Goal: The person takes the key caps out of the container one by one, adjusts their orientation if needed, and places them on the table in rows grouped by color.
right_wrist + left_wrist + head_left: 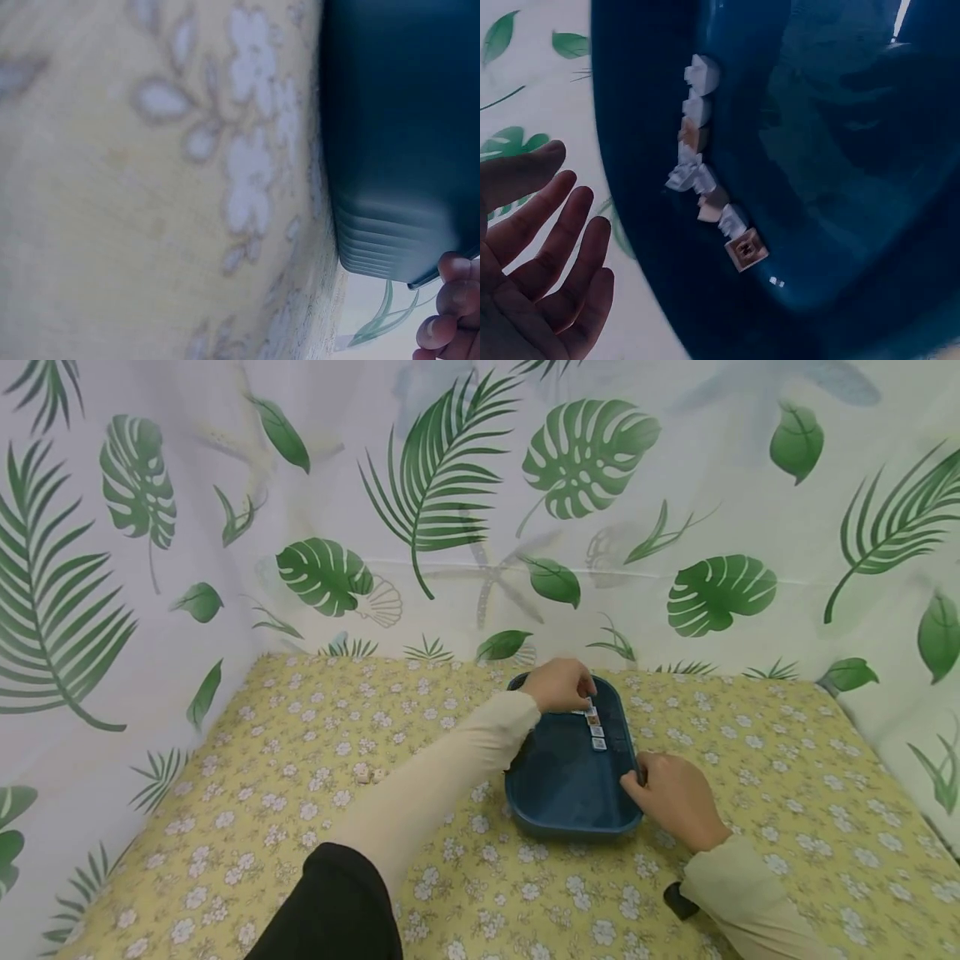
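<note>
A dark blue plastic tub [570, 793] stands on the flowered cloth. Inside it, small white and brownish keycaps [697, 112] form a line along one side, and one brown keycap [746, 250] shows its hollow underside with a stem. My left hand [558, 685] is over the tub's far end, close to the keycaps; the left wrist view shows its fingers [570, 251] apart and loosely bent, nothing between them. With curled fingers, my right hand [675, 793] grips the tub's right rim; the right wrist view catches only fingertips [454, 300] near that rim.
A yellow cloth with white flowers [247, 827] covers the table. Left of the tub lie small beige pieces [363, 775], partly beside my left sleeve. A white leaf-printed curtain [465, 577] hangs behind. A small black device [680, 900] is at my right wrist.
</note>
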{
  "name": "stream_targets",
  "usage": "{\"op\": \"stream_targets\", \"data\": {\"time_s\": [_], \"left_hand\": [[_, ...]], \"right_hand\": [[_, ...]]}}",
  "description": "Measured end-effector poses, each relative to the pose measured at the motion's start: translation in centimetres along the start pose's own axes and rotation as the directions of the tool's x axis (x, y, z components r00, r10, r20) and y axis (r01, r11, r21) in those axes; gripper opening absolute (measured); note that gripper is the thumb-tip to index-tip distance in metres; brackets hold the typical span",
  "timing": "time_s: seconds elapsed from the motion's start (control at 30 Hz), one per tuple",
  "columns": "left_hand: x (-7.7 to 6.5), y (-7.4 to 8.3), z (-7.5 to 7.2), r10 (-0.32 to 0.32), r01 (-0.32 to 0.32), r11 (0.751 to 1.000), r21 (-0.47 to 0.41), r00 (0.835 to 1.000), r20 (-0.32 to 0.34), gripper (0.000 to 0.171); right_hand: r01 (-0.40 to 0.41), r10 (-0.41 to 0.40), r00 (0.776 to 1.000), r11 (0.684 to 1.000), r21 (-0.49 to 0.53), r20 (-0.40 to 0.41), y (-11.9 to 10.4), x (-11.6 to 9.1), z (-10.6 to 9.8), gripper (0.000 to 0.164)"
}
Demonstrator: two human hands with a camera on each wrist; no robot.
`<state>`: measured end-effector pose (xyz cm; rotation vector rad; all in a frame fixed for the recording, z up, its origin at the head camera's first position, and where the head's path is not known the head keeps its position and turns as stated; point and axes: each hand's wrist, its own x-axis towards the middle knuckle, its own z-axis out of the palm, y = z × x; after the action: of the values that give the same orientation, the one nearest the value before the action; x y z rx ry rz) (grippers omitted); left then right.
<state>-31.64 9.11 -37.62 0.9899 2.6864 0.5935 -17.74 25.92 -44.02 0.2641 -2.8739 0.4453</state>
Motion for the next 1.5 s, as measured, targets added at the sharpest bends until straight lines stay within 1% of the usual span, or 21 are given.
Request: {"op": "stream_targets", "data": {"time_s": [0.13, 0.23, 0.3, 0.4, 0.53, 0.63, 0.73, 0.9, 0.97, 1.17, 1.3, 1.5], "left_hand": [[1.8, 0.3, 2.3, -0.055, 0.053, 0.997, 0.059, 0.998, 0.021, 0.02], [2.7, 0.5, 3.5, -0.107, 0.104, 0.99, 0.095, 0.994, 0.025, 0.017], [3.1, 0.6, 4.1, -0.146, 0.142, 0.983, 0.114, 0.989, 0.027, 0.016], [3.6, 0.4, 4.8, -0.18, 0.174, 0.975, 0.141, 0.983, 0.027, 0.014], [3.7, 0.1, 5.7, -0.18, 0.174, 0.967, 0.188, 0.984, 0.016, 0.01], [3.5, 0.1, 5.9, -0.18, 0.176, 0.962, 0.207, 0.984, -0.001, 0.012], [3.4, 0.3, 6.1, -0.186, 0.187, 0.96, 0.207, 0.982, -0.024, 0.012], [3.6, 0.4, 6.5, -0.191, 0.197, 0.959, 0.206, 0.98, -0.05, 0.014], [3.7, 0.4, 6.6, -0.193, 0.2, 0.959, 0.203, 0.98, -0.051, 0.015], [3.4, 0.8, 6.3, -0.176, 0.183, 0.964, 0.193, 0.983, -0.052, 0.013], [4.1, 0.6, 6.4, -0.171, 0.175, 0.971, 0.161, 0.985, -0.037, 0.012], [4.3, 0.5, 6.0, -0.144, 0.146, 0.98, 0.137, 0.989, -0.023, 0.008]], "right_hand": [[0.0, 0.0, 1.0, 1.0, -0.008, -0.001, 0.1, -0.2, 0.0, 0.033], [0.0, 0.0, 1.0, 1.0, -0.014, 0.007, 0.1, -0.2, 0.1, 0.033], [0.0, 0.0, 1.0, 1.0, -0.013, 0.014, 0.1, -0.2, 0.3, 0.033], [0.001, -0.001, 1.0, 1.0, -0.006, 0.016, 0.1, -0.2, 0.4, 0.033], [0.0, 0.0, 1.0, 1.0, 0.004, 0.006, -0.1, -0.3, 0.4, 0.034], [0.006, -0.006, 1.0, 1.0, 0.008, -0.004, -0.2, -0.3, 0.4, 0.034], [0.013, -0.013, 1.0, 1.0, 0.01, -0.013, -0.2, -0.3, 0.3, 0.035], [0.011, -0.011, 1.0, 1.0, 0.013, -0.011, -0.3, -0.4, 0.2, 0.035], [0.01, -0.01, 1.0, 1.0, 0.011, -0.008, -0.4, -0.4, 0.0, 0.035], [0.009, -0.009, 1.0, 1.0, 0.003, -0.011, -0.4, -0.3, -0.3, 0.035], [0.011, -0.011, 1.0, 1.0, -0.003, -0.016, -0.2, -0.1, -0.4, 0.035], [0.021, -0.021, 1.0, 1.0, -0.006, -0.022, 0.1, -0.1, -0.1, 0.035]]}}
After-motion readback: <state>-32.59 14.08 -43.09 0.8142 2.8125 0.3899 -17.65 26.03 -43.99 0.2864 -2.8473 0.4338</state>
